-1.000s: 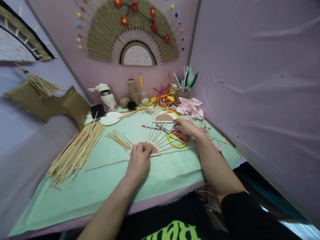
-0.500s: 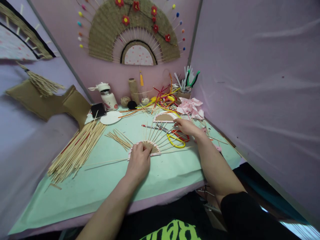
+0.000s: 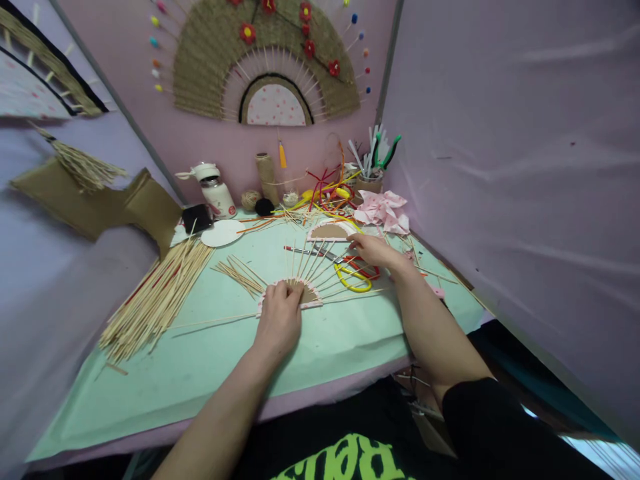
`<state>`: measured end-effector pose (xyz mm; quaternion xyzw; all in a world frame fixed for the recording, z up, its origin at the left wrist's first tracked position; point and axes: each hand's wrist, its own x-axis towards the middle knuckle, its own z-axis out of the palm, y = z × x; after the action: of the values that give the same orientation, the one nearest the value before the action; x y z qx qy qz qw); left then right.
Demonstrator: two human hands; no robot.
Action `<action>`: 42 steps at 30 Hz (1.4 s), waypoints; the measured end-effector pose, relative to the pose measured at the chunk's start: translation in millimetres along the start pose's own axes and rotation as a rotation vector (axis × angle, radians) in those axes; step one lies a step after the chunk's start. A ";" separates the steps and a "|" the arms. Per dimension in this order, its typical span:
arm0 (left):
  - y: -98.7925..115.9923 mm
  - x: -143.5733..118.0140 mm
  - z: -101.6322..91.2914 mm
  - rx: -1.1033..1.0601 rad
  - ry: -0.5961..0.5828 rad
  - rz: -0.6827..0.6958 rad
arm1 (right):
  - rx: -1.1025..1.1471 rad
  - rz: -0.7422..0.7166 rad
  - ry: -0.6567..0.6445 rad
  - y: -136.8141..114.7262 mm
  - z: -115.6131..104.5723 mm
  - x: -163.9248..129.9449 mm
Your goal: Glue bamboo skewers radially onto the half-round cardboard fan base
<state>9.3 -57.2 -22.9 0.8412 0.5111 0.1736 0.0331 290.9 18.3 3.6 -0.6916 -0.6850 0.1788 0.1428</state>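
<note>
1. Left hand (image 3: 278, 320) is pressing the fan base (image 3: 306, 294) flat, centre frame, on the table (image 3: 200, 373).
2. Right hand (image 3: 373, 251) is pinching a stick (image 3: 333, 267) tip.
3. Judgement: spoke-spacing is underway; next needs even gaps.

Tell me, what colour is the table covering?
Pale mint green table covering, clearest in the head view.

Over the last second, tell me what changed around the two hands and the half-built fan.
Almost nothing. The view tipped slightly, so everything sits a little higher in the picture. The left hand still presses on the cardboard half-disc with its fanned sticks; the right hand still rests at the stick tips by the yellow scissors. Nothing was picked up or let go.
</note>
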 end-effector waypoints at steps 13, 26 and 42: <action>-0.2 0.5 1.9 0.011 -0.011 0.008 | 0.002 0.000 -0.004 1.0 0.8 0.5; -1.5 -0.2 2.6 -0.009 0.010 0.041 | 0.002 -0.008 0.004 -1.6 -0.4 -0.9; -1.9 0.0 2.0 -0.006 -0.011 0.034 | 0.004 -0.042 0.037 -0.5 1.8 1.4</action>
<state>8.4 -56.0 -25.3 0.8506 0.4960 0.1711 0.0352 289.7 19.7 2.2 -0.6800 -0.6963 0.1642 0.1606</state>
